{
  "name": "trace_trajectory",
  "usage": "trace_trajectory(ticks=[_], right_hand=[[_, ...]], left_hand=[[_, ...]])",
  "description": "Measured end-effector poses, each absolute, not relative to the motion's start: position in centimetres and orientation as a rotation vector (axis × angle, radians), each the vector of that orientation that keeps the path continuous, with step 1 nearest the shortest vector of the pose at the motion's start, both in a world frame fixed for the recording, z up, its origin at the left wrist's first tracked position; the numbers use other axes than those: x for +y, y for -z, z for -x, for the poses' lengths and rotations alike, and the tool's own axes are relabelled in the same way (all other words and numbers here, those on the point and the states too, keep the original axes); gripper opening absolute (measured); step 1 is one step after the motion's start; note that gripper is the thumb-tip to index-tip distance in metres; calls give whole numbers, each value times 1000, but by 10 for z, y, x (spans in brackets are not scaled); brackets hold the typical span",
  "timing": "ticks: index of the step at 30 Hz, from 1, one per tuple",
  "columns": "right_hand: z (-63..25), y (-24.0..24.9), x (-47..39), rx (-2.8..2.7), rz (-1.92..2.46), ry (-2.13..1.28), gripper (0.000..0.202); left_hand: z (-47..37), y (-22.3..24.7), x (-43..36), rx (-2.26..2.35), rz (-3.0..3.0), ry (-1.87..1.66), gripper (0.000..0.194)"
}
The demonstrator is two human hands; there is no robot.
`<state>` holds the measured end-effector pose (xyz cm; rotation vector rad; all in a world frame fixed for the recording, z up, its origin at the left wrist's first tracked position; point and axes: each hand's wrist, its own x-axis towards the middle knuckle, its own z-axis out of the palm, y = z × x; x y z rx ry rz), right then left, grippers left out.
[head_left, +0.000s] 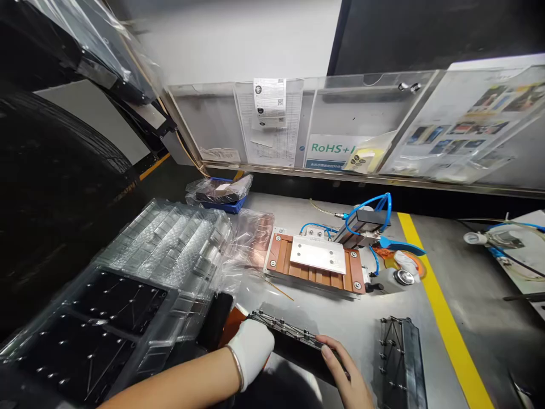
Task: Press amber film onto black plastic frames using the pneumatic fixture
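Note:
A long black panel point(293, 351) with metal posts and thin rods along its upper edge is held near the front of the bench. My left hand point(254, 347), in a white glove, is closed at the panel's left end, its fingertips mostly hidden. At the right end my bare right hand point(347, 372) grips the panel between thumb and fingers. A similar black part with rods point(402, 360) lies on the bench to the right of my right hand. Just left of the glove are an orange object point(233, 325), partly covered, and a dark block point(216, 319).
A copper-coloured fixture with a white plate point(317, 254) and blue air tubes stands behind my hands. Clear plastic trays point(170, 241) with black panels fill the left. A white bottle point(392, 279) stands near the yellow tape line point(443, 307). A blue bin point(234, 205) sits behind.

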<state>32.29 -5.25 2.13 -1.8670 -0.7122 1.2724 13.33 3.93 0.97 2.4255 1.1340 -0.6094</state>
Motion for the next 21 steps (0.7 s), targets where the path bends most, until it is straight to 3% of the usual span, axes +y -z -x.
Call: trace_trajectory(ticks=[5, 14, 21], right_hand=[[-320, -22, -49, -799, 1850, -1241, 54], [-314, -27, -48, -946, 1794, -1089, 50], [-311, -17, -49, -949, 1783, -1133, 46]], left_hand=[[-132, -19, 30, 1165, -2498, 674, 2], [-133, -33, 33, 1174, -2461, 450, 19], [-129, -25, 29, 1300, -2359, 565, 11]])
